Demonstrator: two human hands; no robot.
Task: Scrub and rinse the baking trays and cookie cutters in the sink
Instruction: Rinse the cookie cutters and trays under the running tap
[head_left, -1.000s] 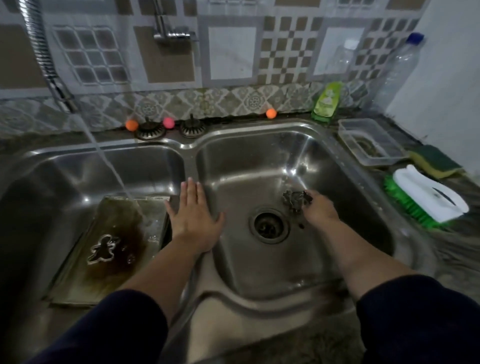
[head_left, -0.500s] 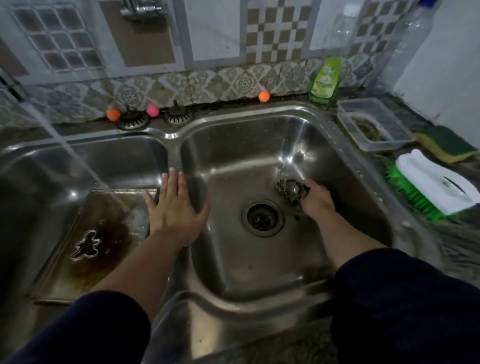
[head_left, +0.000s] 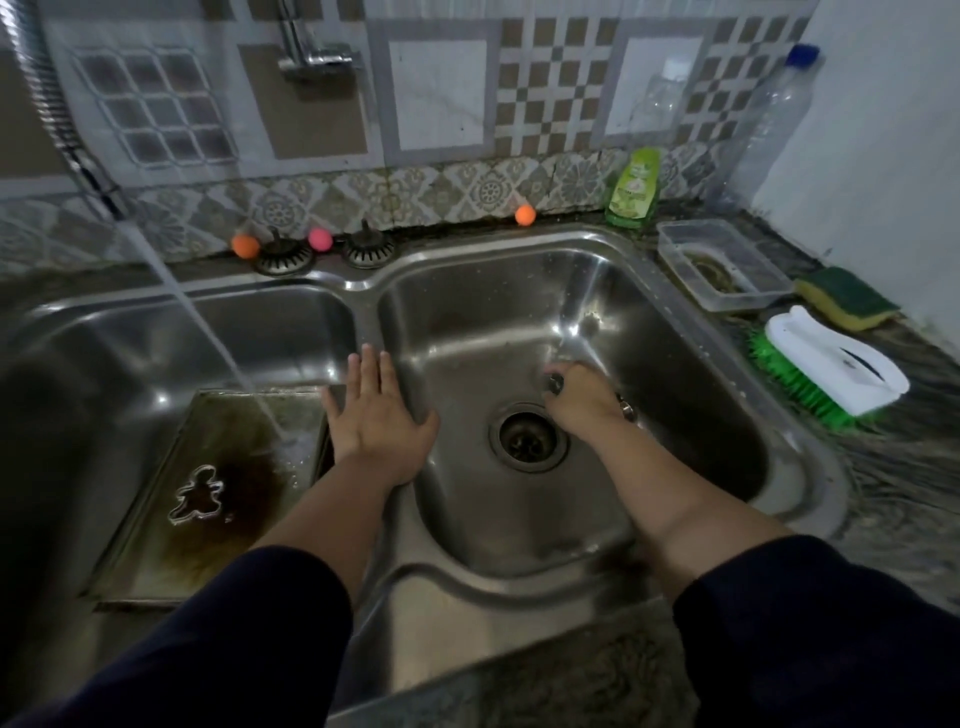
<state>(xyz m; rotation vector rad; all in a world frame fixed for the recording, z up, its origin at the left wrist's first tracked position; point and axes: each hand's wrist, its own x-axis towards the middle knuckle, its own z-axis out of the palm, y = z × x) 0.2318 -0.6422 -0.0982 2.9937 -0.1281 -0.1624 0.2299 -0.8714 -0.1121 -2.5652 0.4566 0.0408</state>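
Left hand (head_left: 379, 415): laid flat at centre frame on the divider between the two basins, fingers straight and close together, thumb spread toward the right basin; nothing is held.
Right hand (head_left: 582, 400): seen down in the right basin, just above and right of the drain (head_left: 529, 436); the fingers are curled over a small dark metal cookie cutter (head_left: 555, 382), of which only bits peek out at the fingertips and beside the wrist.
Baking tray (head_left: 171, 545): lying in the left basin at lower left of the frame, brown-stained, its far right corner just beside the left hand.
Gingerbread-man cutter (head_left: 197, 496): resting flat on the tray, left of the dark stain.
Water stream (head_left: 208, 332): seen falling slantwise from the hose spout at upper left onto the tray's far end.
Sink (head_left: 467, 597): a double steel one, wet and shiny.
Right counter: a white scrub brush with green bristles (head_left: 831, 364), a yellow-green sponge (head_left: 847, 304) behind it, and a clear plastic tub (head_left: 727, 262) are seen.
Back ledge: a green dish soap bottle (head_left: 634, 187) is standing at upper right.
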